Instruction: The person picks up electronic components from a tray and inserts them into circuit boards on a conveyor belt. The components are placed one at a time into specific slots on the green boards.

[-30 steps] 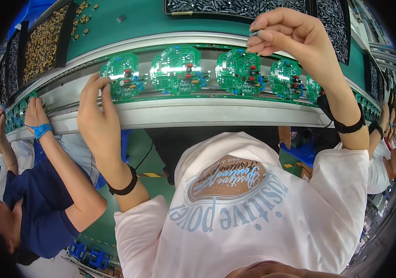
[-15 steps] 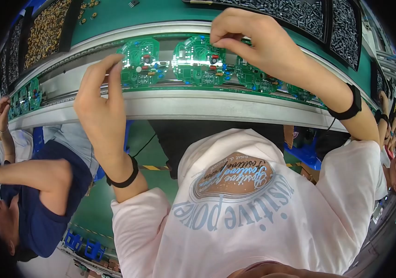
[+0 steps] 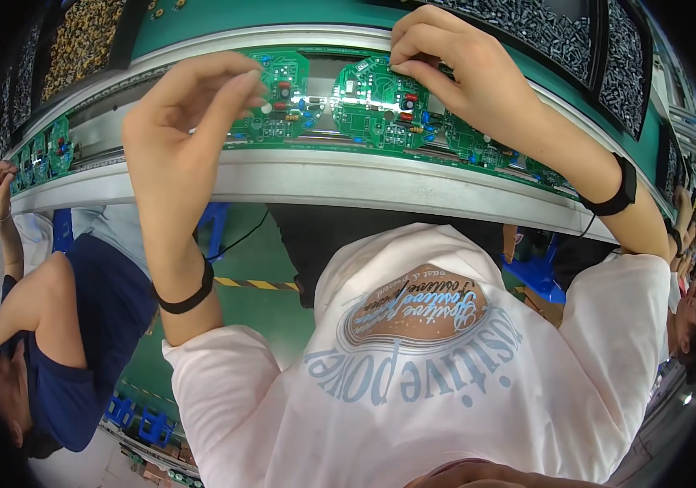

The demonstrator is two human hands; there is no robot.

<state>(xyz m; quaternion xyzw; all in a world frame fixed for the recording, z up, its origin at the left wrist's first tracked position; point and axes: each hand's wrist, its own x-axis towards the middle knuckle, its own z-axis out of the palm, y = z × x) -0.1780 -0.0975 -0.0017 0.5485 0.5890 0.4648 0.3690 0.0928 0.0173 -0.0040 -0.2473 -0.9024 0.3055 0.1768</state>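
Observation:
Green circuit boards sit in a row along a metal rail track. My left hand (image 3: 181, 118) hovers over the left part of a board (image 3: 289, 85) carrying red, blue and black parts. Its thumb and forefinger are drawn together, slightly blurred; whatever is between them cannot be made out. Over the upper right edge of the neighbouring board (image 3: 356, 102), my right hand (image 3: 466, 69) has its thumb and fingertips pinched together, and any small part in them is hidden. Farther right, my right hand and forearm partly cover another board (image 3: 466, 142).
Black trays of small dark parts (image 3: 531, 28) and of yellowish parts (image 3: 83, 41) stand on the green surface beyond the track. A pale metal rail (image 3: 307, 175) runs along the near side. At left, a co-worker's hand (image 3: 2, 187) is raised beside more boards (image 3: 43, 159).
My left hand has moved right and up, from the board's left edge to over its face. Both middle boards appear farther right, and the view has shifted a little. My right hand stays pinched.

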